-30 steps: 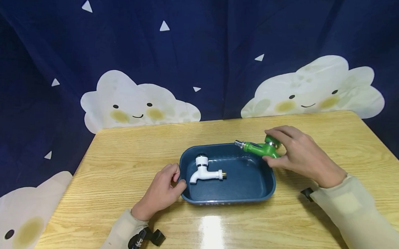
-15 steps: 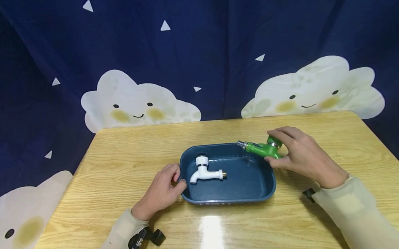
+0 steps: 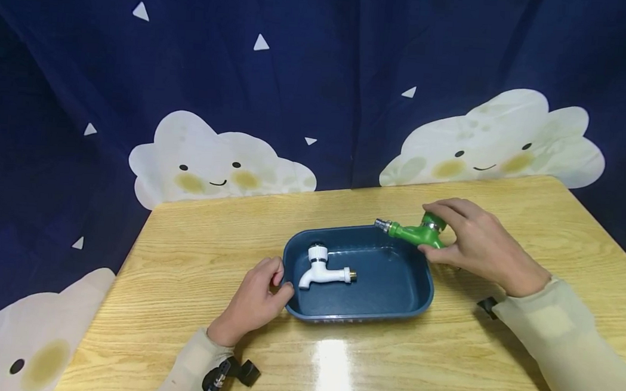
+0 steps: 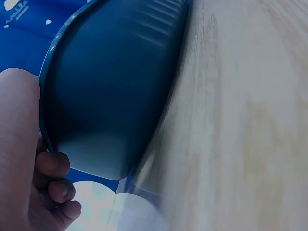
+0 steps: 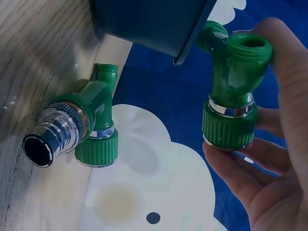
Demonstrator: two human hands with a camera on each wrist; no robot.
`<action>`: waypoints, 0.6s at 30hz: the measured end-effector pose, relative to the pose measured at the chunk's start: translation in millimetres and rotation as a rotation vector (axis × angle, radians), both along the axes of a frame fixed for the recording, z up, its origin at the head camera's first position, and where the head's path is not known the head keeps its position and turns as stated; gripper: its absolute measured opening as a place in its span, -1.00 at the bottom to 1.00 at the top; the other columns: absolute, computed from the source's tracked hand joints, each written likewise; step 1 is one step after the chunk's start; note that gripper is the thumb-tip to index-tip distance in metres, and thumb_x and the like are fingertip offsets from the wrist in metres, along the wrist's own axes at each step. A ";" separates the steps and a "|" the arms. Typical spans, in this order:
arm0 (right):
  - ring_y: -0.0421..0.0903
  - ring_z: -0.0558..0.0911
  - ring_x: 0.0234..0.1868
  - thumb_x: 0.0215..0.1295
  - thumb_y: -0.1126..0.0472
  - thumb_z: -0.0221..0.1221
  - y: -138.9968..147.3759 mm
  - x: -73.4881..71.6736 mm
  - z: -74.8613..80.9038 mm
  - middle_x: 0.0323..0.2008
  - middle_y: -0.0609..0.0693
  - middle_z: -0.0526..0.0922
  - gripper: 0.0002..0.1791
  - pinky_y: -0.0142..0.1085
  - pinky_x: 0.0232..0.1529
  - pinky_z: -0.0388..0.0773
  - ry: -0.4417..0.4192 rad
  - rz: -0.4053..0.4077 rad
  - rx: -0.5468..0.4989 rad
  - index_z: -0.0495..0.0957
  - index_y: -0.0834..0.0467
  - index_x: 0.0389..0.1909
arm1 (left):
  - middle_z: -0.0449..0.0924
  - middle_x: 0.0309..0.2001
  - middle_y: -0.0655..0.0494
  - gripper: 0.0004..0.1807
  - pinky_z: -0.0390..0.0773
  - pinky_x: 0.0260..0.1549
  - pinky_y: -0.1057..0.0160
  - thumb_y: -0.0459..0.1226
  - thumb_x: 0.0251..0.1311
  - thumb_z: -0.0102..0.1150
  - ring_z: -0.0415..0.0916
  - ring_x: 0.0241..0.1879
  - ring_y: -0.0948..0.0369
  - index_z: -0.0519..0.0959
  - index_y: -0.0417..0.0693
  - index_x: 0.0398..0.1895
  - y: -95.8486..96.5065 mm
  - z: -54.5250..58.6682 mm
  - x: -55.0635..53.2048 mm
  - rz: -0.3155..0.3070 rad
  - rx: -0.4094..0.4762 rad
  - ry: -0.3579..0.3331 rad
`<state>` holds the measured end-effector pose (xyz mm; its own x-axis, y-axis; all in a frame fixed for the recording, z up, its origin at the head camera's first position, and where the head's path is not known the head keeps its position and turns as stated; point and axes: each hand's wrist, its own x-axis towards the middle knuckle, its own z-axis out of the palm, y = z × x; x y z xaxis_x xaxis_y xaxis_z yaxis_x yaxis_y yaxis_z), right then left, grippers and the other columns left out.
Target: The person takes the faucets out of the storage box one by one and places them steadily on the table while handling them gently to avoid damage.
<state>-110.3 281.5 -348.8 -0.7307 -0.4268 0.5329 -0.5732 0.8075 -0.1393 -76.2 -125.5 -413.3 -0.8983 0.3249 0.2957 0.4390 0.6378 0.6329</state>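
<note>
A dark blue plastic basin (image 3: 388, 284) sits on the wooden table, and a white faucet (image 3: 324, 274) with a ribbed knob lies in its left half. At the basin's left end my left hand (image 3: 255, 296) grips the rim, thumb on the near side. My right hand (image 3: 474, 244) pinches a green faucet (image 3: 412, 233) by its knob and body above the far right rim, its metal hose nozzle pointing left. In the right wrist view, a second green faucet (image 5: 101, 110) rests on the table beside the basin; my right hand mostly hides it in the head view.
The light wooden table (image 3: 208, 237) extends around the basin on all sides. Behind it hangs a dark blue curtain (image 3: 299, 69) with smiling clouds and white triangles. Black wrist devices (image 3: 229, 373) are strapped at both sleeves.
My right hand has drifted slightly right with the green faucet still in its grasp. The left hand, basin and white faucet stay put.
</note>
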 end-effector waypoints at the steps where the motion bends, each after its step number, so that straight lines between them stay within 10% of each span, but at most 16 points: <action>1: 0.21 0.71 -0.03 -0.19 -0.03 0.55 0.4 0.1 -0.2 0.00 0.27 0.71 -0.20 0.16 -0.08 0.67 0.001 -0.001 -0.001 0.63 0.25 0.14 | 0.16 -0.50 0.25 -0.73 0.18 -0.50 0.44 -0.34 0.06 0.18 0.19 -0.51 0.33 0.25 0.09 -0.50 0.3 0.2 -0.1 -0.001 0.001 0.000; 18: 0.19 0.71 -0.09 -0.20 0.00 0.55 5.7 -1.5 0.8 -0.02 0.26 0.70 -0.21 0.14 -0.15 0.68 0.012 -0.021 -0.003 0.63 0.26 0.14 | 0.16 -0.50 0.25 -0.72 0.17 -0.50 0.44 -0.35 0.06 0.18 0.16 -0.52 0.33 0.24 0.07 -0.50 1.0 0.7 0.1 -0.009 0.007 0.010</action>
